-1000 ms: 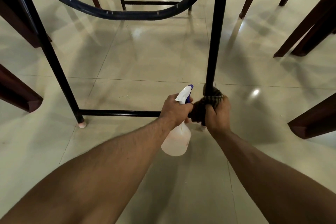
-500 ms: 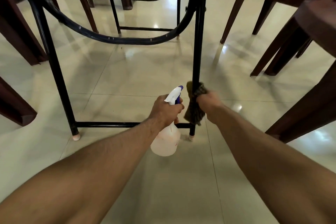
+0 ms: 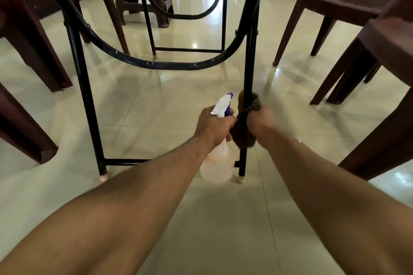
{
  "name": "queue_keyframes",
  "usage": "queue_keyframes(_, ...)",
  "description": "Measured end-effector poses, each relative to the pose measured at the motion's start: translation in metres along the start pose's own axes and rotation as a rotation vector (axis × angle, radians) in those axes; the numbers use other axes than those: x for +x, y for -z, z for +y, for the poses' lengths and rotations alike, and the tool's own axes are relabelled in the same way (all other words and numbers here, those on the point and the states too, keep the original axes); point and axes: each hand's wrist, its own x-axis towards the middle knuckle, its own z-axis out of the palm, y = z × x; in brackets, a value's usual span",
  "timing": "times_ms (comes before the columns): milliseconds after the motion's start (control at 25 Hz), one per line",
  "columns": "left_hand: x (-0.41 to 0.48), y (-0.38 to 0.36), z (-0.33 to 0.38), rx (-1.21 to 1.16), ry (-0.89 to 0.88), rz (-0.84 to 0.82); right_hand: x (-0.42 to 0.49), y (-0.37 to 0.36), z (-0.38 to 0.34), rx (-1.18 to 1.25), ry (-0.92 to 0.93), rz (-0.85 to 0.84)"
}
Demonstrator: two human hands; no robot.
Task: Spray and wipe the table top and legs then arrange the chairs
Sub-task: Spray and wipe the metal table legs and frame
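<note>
Right hand (image 3: pixel 261 119), blurred but apparently clenching the cloth (image 3: pixel 244 134), now sits higher up the table leg (image 3: pixel 249 62). Beside it, the left hand (image 3: pixel 212 126) grips the spray bottle (image 3: pixel 215 167). Leg wiping continues.

Two hands (image 3: pixel 212 124) (image 3: pixel 260 118), one spray bottle (image 3: pixel 215 167), one cloth (image 3: pixel 243 135), four table legs (image 3: pixel 87 96) (image 3: pixel 249 62) (image 3: pixel 148 24) (image 3: pixel 224 18)

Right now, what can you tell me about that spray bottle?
The spray bottle has a translucent whitish plastic body and a white spray head with blue tip and trigger. The left hand grips its neck, holding it roughly upright, nozzle pointing away. It is beside the black table leg, near the floor; whether it touches either is unclear.
</note>
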Motion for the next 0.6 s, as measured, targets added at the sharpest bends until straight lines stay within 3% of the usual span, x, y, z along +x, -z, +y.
queue_keyframes(80, -0.003, -0.002, -0.002, 0.018, 0.007, -0.010, -0.010, -0.004, 0.034, -0.317, -0.115, -0.025)
queue_keyframes(120, -0.005, -0.002, -0.003, 0.035, 0.010, -0.013, -0.016, -0.004, 0.045, -0.357, -0.192, -0.033)
queue_keyframes(200, -0.011, 0.002, -0.010, 0.077, 0.008, -0.028, -0.025, -0.005, 0.049, -0.262, -0.252, 0.003)
queue_keyframes(320, -0.027, 0.006, -0.019, 0.135, 0.012, -0.034, -0.035, -0.006, 0.030, -0.208, -0.145, 0.054)
queue_keyframes(480, -0.052, 0.008, -0.001, 0.173, 0.066, 0.028, -0.066, -0.001, -0.005, -0.185, -0.083, 0.006)
queue_keyframes(600, -0.087, 0.009, 0.039, 0.341, 0.118, 0.051, -0.090, 0.021, -0.022, -0.184, -0.118, -0.085)
